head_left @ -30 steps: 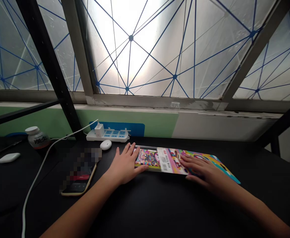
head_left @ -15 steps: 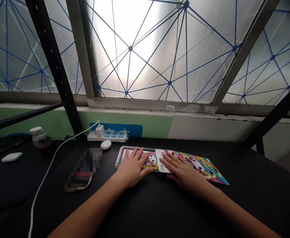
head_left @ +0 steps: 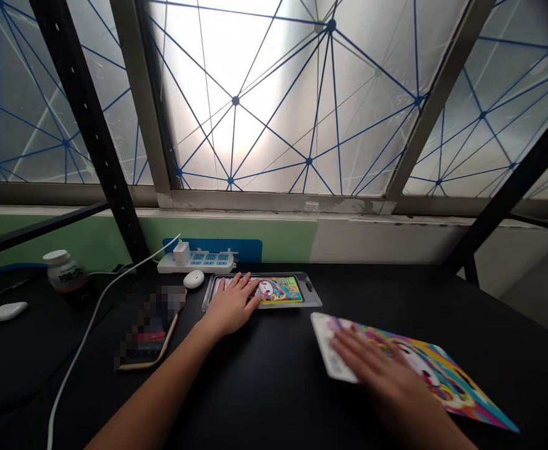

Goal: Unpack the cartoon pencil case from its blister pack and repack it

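Note:
My left hand (head_left: 230,309) lies flat with fingers spread on the left part of a clear plastic blister tray (head_left: 312,292). Inside the tray shows a colourful rectangular insert (head_left: 280,289) with a white cartoon character, partly covered by my fingers. Nearer to me on the right, my right hand (head_left: 390,375) has its fingers over a bright printed card (head_left: 442,369) with a white end. The thumb is out of sight and the hand is slightly blurred. A gap of black table separates the card from the tray.
Left of the tray are a small white rounded case (head_left: 194,279), a white power strip (head_left: 222,261) and a pixelated flat item (head_left: 154,337). A white cable (head_left: 79,350) runs down the left side, near a white-capped bottle (head_left: 65,275) and a white mouse-like object (head_left: 5,312).
My right hand has moved the printed card off the tray, rightward and nearer to me, uncovering the tray's right end. My left hand stays on the tray. The view has shifted slightly.

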`<state>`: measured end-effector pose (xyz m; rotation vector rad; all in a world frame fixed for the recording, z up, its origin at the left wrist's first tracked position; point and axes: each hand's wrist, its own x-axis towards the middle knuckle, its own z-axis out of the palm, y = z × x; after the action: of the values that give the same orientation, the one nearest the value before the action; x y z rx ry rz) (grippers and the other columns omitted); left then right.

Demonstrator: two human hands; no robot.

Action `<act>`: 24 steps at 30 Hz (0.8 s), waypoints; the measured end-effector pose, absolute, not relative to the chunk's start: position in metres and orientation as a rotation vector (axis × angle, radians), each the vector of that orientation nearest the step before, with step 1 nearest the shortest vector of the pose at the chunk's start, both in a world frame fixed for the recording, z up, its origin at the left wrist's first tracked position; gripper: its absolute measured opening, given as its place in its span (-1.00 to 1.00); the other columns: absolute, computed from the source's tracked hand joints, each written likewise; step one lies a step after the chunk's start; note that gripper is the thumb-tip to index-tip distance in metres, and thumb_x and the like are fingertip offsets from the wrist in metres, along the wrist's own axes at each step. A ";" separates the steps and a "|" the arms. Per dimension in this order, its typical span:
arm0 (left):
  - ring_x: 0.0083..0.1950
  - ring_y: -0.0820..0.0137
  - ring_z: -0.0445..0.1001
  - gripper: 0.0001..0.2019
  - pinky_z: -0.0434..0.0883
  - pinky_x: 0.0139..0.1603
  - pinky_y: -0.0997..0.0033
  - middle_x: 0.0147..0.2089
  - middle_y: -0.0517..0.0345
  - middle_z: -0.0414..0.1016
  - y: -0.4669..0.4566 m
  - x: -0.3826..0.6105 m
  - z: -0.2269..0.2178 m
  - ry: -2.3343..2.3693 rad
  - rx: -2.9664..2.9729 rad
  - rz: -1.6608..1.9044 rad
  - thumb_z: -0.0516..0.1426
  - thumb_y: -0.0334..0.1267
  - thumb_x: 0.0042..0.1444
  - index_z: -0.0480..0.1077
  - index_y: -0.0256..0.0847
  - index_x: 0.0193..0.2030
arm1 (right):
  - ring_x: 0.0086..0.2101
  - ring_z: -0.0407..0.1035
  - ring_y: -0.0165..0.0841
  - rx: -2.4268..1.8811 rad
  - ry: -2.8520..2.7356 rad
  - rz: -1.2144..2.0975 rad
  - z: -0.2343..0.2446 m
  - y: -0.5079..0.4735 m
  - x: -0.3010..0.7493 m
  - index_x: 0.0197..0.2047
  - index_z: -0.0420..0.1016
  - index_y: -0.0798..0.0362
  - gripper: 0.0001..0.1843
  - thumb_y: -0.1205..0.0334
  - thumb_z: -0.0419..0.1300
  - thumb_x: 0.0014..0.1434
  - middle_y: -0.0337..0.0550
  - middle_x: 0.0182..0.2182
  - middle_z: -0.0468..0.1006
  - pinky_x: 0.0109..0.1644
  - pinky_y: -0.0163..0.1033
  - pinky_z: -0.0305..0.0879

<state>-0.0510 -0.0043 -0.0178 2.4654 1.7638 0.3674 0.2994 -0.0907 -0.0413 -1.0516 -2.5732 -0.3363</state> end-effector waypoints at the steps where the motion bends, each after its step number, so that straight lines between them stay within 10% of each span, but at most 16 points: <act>1: 0.51 0.00 -0.04 -0.45 0.00 0.37 -0.31 0.51 -0.05 0.03 -0.003 -0.049 -0.019 1.782 2.463 0.371 -0.19 0.07 0.42 0.14 -0.05 0.43 | 0.22 0.32 -0.12 -0.950 -2.650 -0.275 -0.040 -0.099 0.277 0.48 -0.05 -0.28 -0.22 0.42 0.00 0.28 -0.18 0.30 0.34 0.25 0.08 0.26; 5: 0.51 -0.03 -0.03 -0.47 0.00 0.36 -0.35 0.50 -0.08 0.03 -0.007 -0.037 -0.023 1.791 2.484 0.380 -0.16 0.01 0.42 0.13 -0.08 0.44 | 0.23 0.30 -0.06 -0.587 -2.886 0.088 -0.030 -0.099 0.195 0.44 0.09 -0.20 -0.39 0.16 0.07 0.37 -0.11 0.31 0.31 0.25 0.04 0.28; 10: 0.51 -0.04 -0.04 -0.48 0.01 0.36 -0.35 0.51 -0.04 0.01 -0.014 -0.031 -0.024 1.727 2.547 0.357 -0.15 -0.01 0.42 0.11 -0.07 0.45 | 0.40 -0.10 -0.05 -0.628 -2.919 0.538 -0.008 -0.051 0.154 0.46 0.05 -0.06 -0.21 -0.21 0.09 0.30 0.00 0.44 0.06 0.43 0.11 -0.16; 13: 0.51 -0.04 -0.03 -0.47 0.02 0.37 -0.34 0.51 -0.02 0.03 -0.015 -0.031 -0.022 1.720 2.540 0.347 -0.15 0.00 0.43 0.13 -0.09 0.44 | 0.39 -0.08 -0.07 -0.617 -2.922 0.557 0.003 -0.040 0.150 0.39 0.21 0.00 -0.27 -0.21 0.10 0.30 0.04 0.38 0.21 0.43 0.10 -0.22; 17: 0.49 -0.01 0.03 -0.51 0.08 0.36 -0.31 0.48 0.00 0.12 -0.017 -0.032 -0.017 1.738 2.556 0.432 -0.10 -0.05 0.41 0.18 -0.10 0.41 | 0.05 0.42 -0.18 -0.691 -2.880 0.529 0.019 -0.041 0.158 0.09 0.50 -0.02 -0.63 -0.01 0.10 0.35 -0.10 0.03 0.59 0.23 -0.07 0.18; 24: 0.41 0.01 0.20 -0.52 0.10 0.35 -0.30 0.39 -0.04 0.30 -0.016 -0.042 -0.016 1.806 2.630 0.562 -0.04 -0.08 0.39 0.21 -0.11 0.39 | -0.10 0.38 -0.16 -1.133 -2.750 0.301 0.035 0.030 0.213 -0.02 0.49 0.03 -0.76 0.15 0.06 0.38 -0.02 -0.06 0.49 -0.04 -0.06 0.32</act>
<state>-0.0422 -0.0158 -0.0165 2.6299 1.8064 0.5624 0.2127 0.0304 0.0354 -1.1327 -2.7500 0.3014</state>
